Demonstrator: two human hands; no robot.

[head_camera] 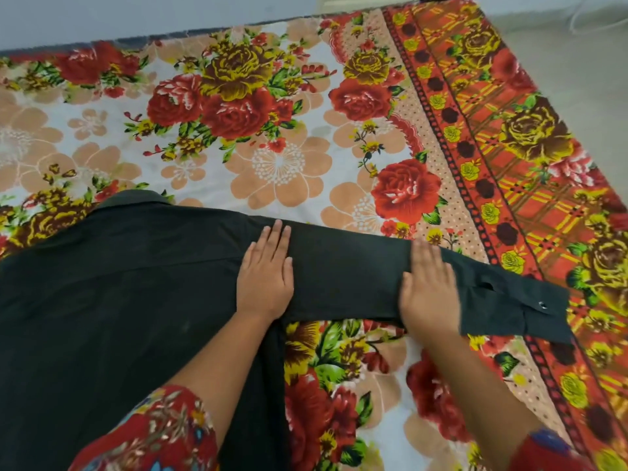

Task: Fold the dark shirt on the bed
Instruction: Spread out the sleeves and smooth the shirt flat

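Note:
The dark shirt lies spread flat on the bed, body at the left, collar at the top left. Its right sleeve stretches out to the right and ends in a cuff with a metal snap. My left hand rests flat, fingers together, where the sleeve meets the body. Further along the sleeve, my right hand presses flat, slightly blurred. Neither hand grips the cloth.
A floral bedsheet in red, peach and white covers the bed, with an orange patterned border along the right edge. Beyond that edge is pale floor. A grey wall stands behind the bed's far edge.

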